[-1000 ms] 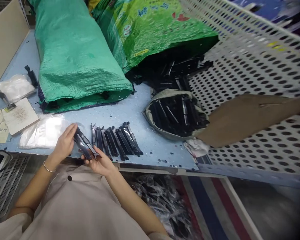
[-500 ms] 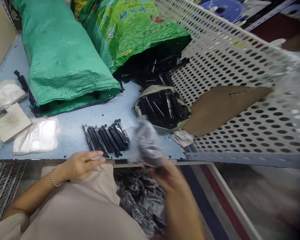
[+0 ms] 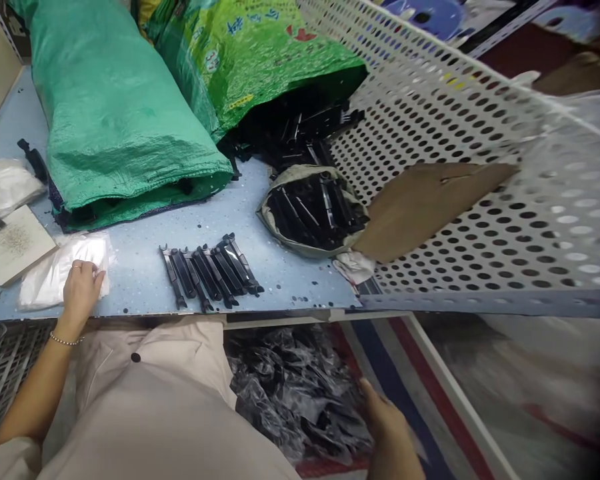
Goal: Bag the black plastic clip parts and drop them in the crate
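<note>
On the speckled light-blue table [image 3: 135, 267]: slim black plastic pieces [image 3: 209, 273] lie in a row, unbagged. Left hand [image 3: 83, 287]: fingers touch flat clear plastic bags [image 3: 50, 283], pinch uncertain. Below: already-bagged black pieces [image 3: 290, 393]; right hand [image 3: 390, 427] alongside, grasp indeterminable.

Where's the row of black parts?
In the head view, left of centre: the row of black parts lies on the blue table, between the clear bags at the left hand and the open greyish sack.
</note>
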Demonstrator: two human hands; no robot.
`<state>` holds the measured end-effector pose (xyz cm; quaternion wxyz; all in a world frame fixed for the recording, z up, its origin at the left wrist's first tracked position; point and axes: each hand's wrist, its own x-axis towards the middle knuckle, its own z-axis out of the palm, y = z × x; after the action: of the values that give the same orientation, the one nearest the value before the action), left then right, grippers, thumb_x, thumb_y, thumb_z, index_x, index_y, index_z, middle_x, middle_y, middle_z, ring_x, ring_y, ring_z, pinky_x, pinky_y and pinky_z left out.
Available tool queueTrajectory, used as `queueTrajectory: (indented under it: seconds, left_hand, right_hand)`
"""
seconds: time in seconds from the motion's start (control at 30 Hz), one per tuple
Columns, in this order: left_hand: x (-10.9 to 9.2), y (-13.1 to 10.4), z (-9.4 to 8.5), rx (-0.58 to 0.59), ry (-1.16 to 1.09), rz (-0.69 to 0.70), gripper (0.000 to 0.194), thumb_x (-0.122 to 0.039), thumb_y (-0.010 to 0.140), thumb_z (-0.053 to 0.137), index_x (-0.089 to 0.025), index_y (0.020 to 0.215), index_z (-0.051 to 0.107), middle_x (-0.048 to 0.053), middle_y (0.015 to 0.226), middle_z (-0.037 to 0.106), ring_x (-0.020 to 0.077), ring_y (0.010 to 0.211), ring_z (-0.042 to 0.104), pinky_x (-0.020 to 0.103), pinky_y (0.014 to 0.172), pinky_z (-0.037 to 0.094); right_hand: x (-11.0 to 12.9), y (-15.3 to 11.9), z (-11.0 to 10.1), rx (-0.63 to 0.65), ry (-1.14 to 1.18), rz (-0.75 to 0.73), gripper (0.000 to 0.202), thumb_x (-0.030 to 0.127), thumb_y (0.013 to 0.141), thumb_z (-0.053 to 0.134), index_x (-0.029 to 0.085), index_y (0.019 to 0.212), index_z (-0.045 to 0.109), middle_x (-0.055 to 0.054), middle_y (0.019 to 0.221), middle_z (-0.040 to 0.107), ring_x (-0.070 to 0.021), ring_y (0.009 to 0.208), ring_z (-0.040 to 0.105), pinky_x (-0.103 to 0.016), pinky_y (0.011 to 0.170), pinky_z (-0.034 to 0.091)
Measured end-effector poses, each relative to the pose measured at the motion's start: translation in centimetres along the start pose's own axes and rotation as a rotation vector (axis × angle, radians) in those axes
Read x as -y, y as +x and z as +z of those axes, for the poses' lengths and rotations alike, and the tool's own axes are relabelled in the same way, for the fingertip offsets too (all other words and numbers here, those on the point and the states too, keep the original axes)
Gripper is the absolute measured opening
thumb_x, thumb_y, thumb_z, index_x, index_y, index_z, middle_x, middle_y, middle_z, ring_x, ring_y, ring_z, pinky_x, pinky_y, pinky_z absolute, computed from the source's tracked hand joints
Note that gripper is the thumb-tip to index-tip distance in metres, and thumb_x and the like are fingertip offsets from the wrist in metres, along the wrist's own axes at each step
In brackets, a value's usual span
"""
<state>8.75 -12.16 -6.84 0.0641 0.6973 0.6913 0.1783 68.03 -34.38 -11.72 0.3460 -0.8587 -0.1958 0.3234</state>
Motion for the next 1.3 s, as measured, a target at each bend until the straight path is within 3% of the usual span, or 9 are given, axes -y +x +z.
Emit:
queueTrajectory:
  seconds: [0.13, 0.23, 0.4, 0.5, 0.67, 0.93, 1.07, 1.2, 1.3]
  left_hand:
    - [1.1, 1.0, -0.6, 0.033, -0.288, -0.204, 0.020, -0.037, 0.079, 0.065, -0.020, 0.070, 0.058, 0.003, 0.079, 0.057, 0.0188, 0.075, 0.056, 0.032, 0.073, 0.044]
    - [2.2, 1.6, -1.2, 0.041, -0.659, -0.357, 0.032, -0.041, 0.067, 0.076, -0.019, 0.065, 0.053, -0.002, 0.068, 0.055, 0.0132, 0.065, 0.050, 0.027, 0.065, 0.040]
    - [3.5, 1.8, -1.3, 0.028, -0.968, -0.461, 0.032, -0.043, 0.063, 0.077, -0.017, 0.067, 0.058, -0.002, 0.065, 0.058, 0.0116, 0.063, 0.051, 0.024, 0.063, 0.039]
    - [3.8, 1.4, -0.8, -0.036, -0.938, -0.504, 0.032, -0.037, 0.058, 0.081, -0.016, 0.073, 0.061, -0.001, 0.066, 0.061, 0.0118, 0.062, 0.053, 0.024, 0.062, 0.040]
    - [3.8, 0.8, -0.7, -0.041, -1.146, -0.526, 0.043, -0.029, 0.053, 0.085, -0.017, 0.080, 0.055, -0.001, 0.074, 0.065, 0.0125, 0.070, 0.061, 0.025, 0.070, 0.045]
    - [1.9, 0.5, -1.4, -0.002, -1.204, -0.488, 0.045, -0.026, 0.054, 0.087, -0.018, 0.075, 0.048, -0.006, 0.065, 0.057, 0.0081, 0.060, 0.051, 0.021, 0.061, 0.039]
    - [2.3, -0.1, -2.1, 0.024, -1.275, -0.469, 0.045, -0.026, 0.057, 0.087, -0.018, 0.075, 0.046, -0.005, 0.070, 0.057, 0.0082, 0.064, 0.053, 0.022, 0.064, 0.041]
    - [3.7, -0.8, -2.8, -0.076, -1.252, -0.478, 0.045, -0.024, 0.057, 0.086, -0.018, 0.074, 0.045, -0.005, 0.073, 0.058, 0.0084, 0.069, 0.054, 0.022, 0.070, 0.043]
    - [3.6, -0.9, -2.4, -0.045, -1.211, -0.475, 0.045, -0.023, 0.057, 0.086, -0.019, 0.072, 0.043, -0.005, 0.071, 0.057, 0.0085, 0.066, 0.052, 0.022, 0.068, 0.043]
  right_hand:
    - [8.2, -0.2, 5.3, 0.150, 0.073, -0.086, 0.050, 0.067, 0.057, 0.071, 0.025, 0.084, 0.068, -0.011, 0.078, 0.072, -0.0264, 0.065, 0.068, -0.041, 0.060, 0.059]
    - [15.1, -4.4, 12.0, 0.454, -0.164, -0.433, 0.045, 0.060, 0.082, 0.058, 0.021, 0.098, 0.072, -0.014, 0.094, 0.074, -0.0242, 0.075, 0.068, -0.036, 0.066, 0.056]
    - [20.5, -9.9, 20.6, 0.347, -0.912, -0.811, 0.025, 0.031, 0.093, 0.052, 0.012, 0.099, 0.066, -0.019, 0.104, 0.068, -0.0267, 0.086, 0.068, -0.033, 0.070, 0.049]
    - [21.1, -9.1, 20.6, 0.436, -0.889, -0.765, 0.021, 0.029, 0.092, 0.054, 0.012, 0.096, 0.065, -0.015, 0.097, 0.068, -0.0248, 0.085, 0.067, -0.031, 0.070, 0.047]
    - [22.3, -8.9, 20.1, 0.850, -0.072, -0.420, 0.033, 0.048, 0.085, 0.061, 0.017, 0.095, 0.067, -0.004, 0.080, 0.067, -0.0171, 0.069, 0.061, -0.027, 0.063, 0.046]
    - [25.3, -17.9, 35.5, 1.418, 0.514, 0.002, 0.036, 0.042, 0.065, 0.085, 0.016, 0.088, 0.074, -0.004, 0.079, 0.072, -0.0160, 0.078, 0.064, -0.028, 0.073, 0.048]
    - [26.2, -18.2, 40.5, 1.418, 0.543, 0.084, 0.031, 0.039, 0.065, 0.085, 0.013, 0.075, 0.071, -0.003, 0.068, 0.069, -0.0126, 0.067, 0.060, -0.026, 0.068, 0.049]
    - [26.2, -16.5, 40.1, 1.290, 0.562, -0.014, 0.026, 0.035, 0.070, 0.083, 0.013, 0.079, 0.072, -0.002, 0.070, 0.069, -0.0100, 0.064, 0.059, -0.022, 0.062, 0.046]
    - [26.3, -17.1, 39.8, 1.429, 0.600, 0.075, 0.024, 0.034, 0.075, 0.079, 0.014, 0.086, 0.072, -0.005, 0.079, 0.072, -0.0119, 0.068, 0.063, -0.022, 0.062, 0.049]
